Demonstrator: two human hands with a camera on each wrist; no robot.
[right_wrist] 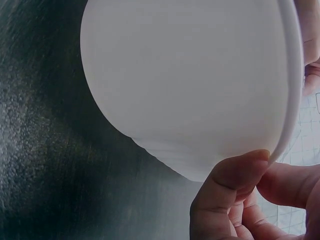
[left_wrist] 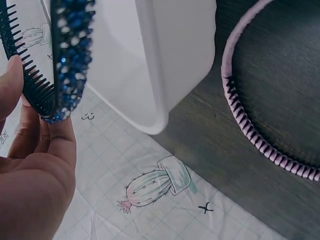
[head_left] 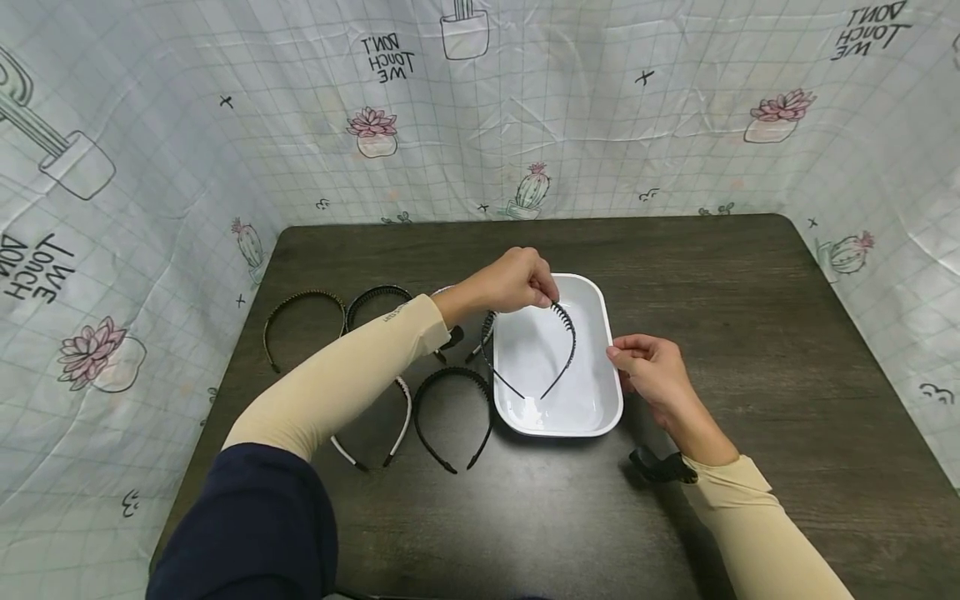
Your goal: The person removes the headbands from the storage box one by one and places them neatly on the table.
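Observation:
My left hand (head_left: 521, 279) pinches a headband (head_left: 573, 340) by its top, holding it over a white tray (head_left: 600, 387) with its two ends pointing down. In the left wrist view this headband (left_wrist: 74, 55) shows blue and clear stones outside and comb teeth inside. My right hand (head_left: 660, 371) pinches the tray's right rim between thumb and fingers; the right wrist view shows that grip against the tray wall (right_wrist: 190, 75). No other headband shows in the visible part of the tray.
Left of the tray lie a black headband (head_left: 450, 372), a white one (head_left: 407, 417), another black one (head_left: 360, 302) and a thin gold-dark one (head_left: 267, 325). A pink headband (left_wrist: 235, 102) lies beside the tray, mostly behind my left forearm in the head view. Printed cloth (head_left: 600, 125) hangs behind the table.

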